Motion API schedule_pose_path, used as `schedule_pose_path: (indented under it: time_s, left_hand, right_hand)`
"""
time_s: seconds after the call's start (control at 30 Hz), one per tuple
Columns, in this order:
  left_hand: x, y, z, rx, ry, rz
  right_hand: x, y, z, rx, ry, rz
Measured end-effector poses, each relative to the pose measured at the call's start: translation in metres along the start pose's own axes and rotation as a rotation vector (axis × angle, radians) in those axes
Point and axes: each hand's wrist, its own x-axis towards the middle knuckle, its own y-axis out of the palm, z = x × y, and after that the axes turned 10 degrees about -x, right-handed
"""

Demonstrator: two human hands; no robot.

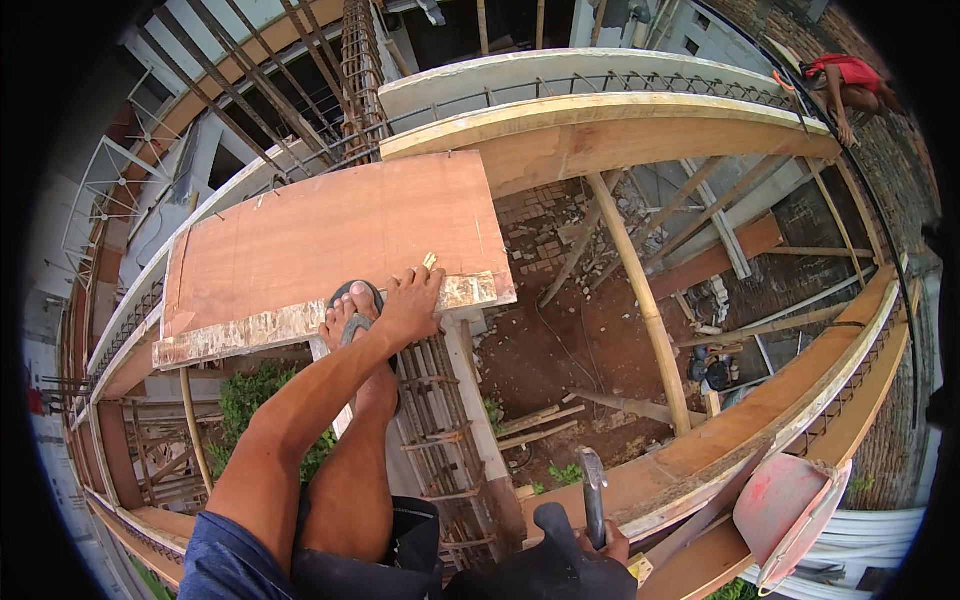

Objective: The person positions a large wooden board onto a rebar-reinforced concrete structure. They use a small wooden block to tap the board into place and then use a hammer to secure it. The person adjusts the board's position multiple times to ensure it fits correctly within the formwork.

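My left hand (411,305) lies with spread fingers on the near edge of a reddish plywood panel (330,225), over a rough timber batten (240,332) along that edge. A small pale wood sliver (430,261) sticks up by its fingertips. My foot in a black flip-flop (357,305) rests against the same edge, just left of the hand. Low in the picture, my right hand (612,549) is closed round the handle of a claw hammer (594,490), whose metal head points up. The right hand's lower part is hidden behind my dark knee.
Tied rebar (440,430) runs below the panel's near edge. Curved wooden formwork (640,135) arcs behind an open drop with a bamboo prop (640,300) and dirt ground. A pinkish bucket (790,515) sits at the lower right. A person in red (850,75) crouches at the far right.
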Motion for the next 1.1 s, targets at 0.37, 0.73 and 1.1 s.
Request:
schedule_pose_path:
  time_s: [0.37,0.73,1.1]
  left_hand:
    - [0.009,0.029,0.024,0.005,0.060,-0.071]
    - [0.014,0.030,0.027,0.019,0.000,-0.014]
    - [0.001,0.011,0.002,0.032,0.000,-0.044]
  right_hand:
    - [-0.107,-0.130,0.040,0.508,-0.306,-0.788]
    - [-0.117,-0.319,-0.042,0.200,0.220,-0.924]
    - [0.041,-0.364,-0.271,0.132,-0.160,-0.627]
